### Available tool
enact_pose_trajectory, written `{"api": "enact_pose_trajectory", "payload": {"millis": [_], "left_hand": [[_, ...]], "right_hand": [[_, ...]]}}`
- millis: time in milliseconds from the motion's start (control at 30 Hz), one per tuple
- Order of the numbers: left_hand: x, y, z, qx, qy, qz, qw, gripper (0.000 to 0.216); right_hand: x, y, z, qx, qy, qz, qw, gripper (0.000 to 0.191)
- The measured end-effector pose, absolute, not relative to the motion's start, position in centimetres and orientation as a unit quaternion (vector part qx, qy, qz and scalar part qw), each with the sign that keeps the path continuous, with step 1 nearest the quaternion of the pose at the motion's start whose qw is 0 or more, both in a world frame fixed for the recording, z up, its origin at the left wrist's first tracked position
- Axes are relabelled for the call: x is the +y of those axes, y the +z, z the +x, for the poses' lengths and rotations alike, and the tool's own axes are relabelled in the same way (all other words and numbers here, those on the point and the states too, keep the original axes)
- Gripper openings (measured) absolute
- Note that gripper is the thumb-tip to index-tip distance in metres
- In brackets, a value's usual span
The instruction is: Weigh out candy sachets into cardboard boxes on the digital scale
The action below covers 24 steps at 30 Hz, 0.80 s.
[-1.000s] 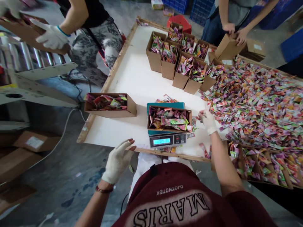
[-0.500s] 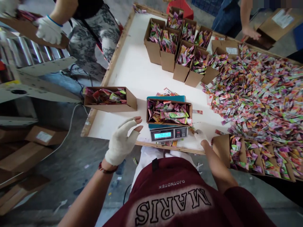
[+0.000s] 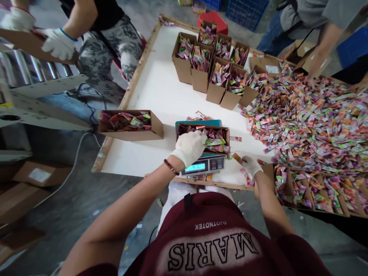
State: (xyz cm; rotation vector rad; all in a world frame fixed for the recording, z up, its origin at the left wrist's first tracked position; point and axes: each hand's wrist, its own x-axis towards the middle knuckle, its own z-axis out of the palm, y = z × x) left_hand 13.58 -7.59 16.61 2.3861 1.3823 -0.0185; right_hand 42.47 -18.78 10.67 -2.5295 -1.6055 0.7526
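Left hand [image 3: 189,147] has come off the near side of the table and now lies over the open carton [image 3: 227,138] on the scale. Right hand [image 3: 251,165] has shifted a little away from the scale's corner.

Both gloved. Left: palm down over the carton, fingers bent down among the sachets [image 3: 215,142] inside; can't tell if they're pinching anything. Right: fingers curled, tips against one end of an orange-brown sachet [image 3: 237,158]; looks like a light pinch, but can't tell for sure.

Carton sits long side toward the wearer on the teal-topped digital scale [image 3: 214,165], near the table's front edge, well filled. Display [image 3: 198,167] lit, digits too small to trust. Strays: one sachet [image 3: 235,138] just right of the carton, more [image 3: 199,115] behind the scale.

Around: second filled carton [image 3: 156,126] at the left edge of the white-topped table [image 3: 138,157]; group of upright filled cartons [image 3: 199,80] at the back; big sachet heap [image 3: 310,122] to the right; row of filled cartons [image 3: 268,174] along its near side. Co-worker's gloved hand [image 3: 59,45] on a carton over the rollers, left; another's bare hand [image 3: 310,81] at the heap.

Handling, my judgement: move sachets a few at a time, fingertips only, no pushing on the carton walls. Read the display only with the left hand fully off, since its weight would skew it. Keep strays off the platform and carton square on it.
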Motion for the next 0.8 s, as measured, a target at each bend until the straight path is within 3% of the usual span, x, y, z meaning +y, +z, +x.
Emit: {"api": "enact_pose_trajectory", "payload": {"millis": [133,233,333,433,533,600,667,800], "left_hand": [[-7.3,16.3,13.6,0.498,-0.041,0.849,0.174,0.026],[-7.6,17.1,12.1,0.506,0.023,0.850,0.144,0.025],[-8.3,18.7,11.6,0.486,0.123,0.853,0.143,0.023],[-9.1,20.2,12.7,0.408,0.195,0.875,0.170,0.024],[-9.6,20.7,13.4,0.360,0.232,0.882,0.195,0.025],[-9.8,20.5,12.7,0.388,0.251,0.863,0.207,0.027],[-9.8,20.1,11.2,0.432,0.262,0.835,0.216,0.028],[-10.3,18.9,8.0,0.488,0.262,0.800,0.229,0.027]], "right_hand": [[-16.8,11.4,42.5,-0.558,0.267,-0.784,0.058,0.028],[-15.7,12.8,41.8,-0.605,0.270,-0.733,0.155,0.020],[-14.7,15.1,38.8,-0.619,0.336,-0.640,0.307,0.027],[-13.6,17.6,34.6,-0.609,0.462,-0.517,0.386,0.047],[-12.2,19.2,32.1,-0.615,0.474,-0.465,0.424,0.038],[-11.1,19.4,31.8,-0.645,0.431,-0.480,0.410,0.032],[-10.1,18.8,32.0,-0.701,0.367,-0.509,0.340,0.032],[-8.5,16.7,31.3,-0.774,0.284,-0.564,0.048,0.043]]}}
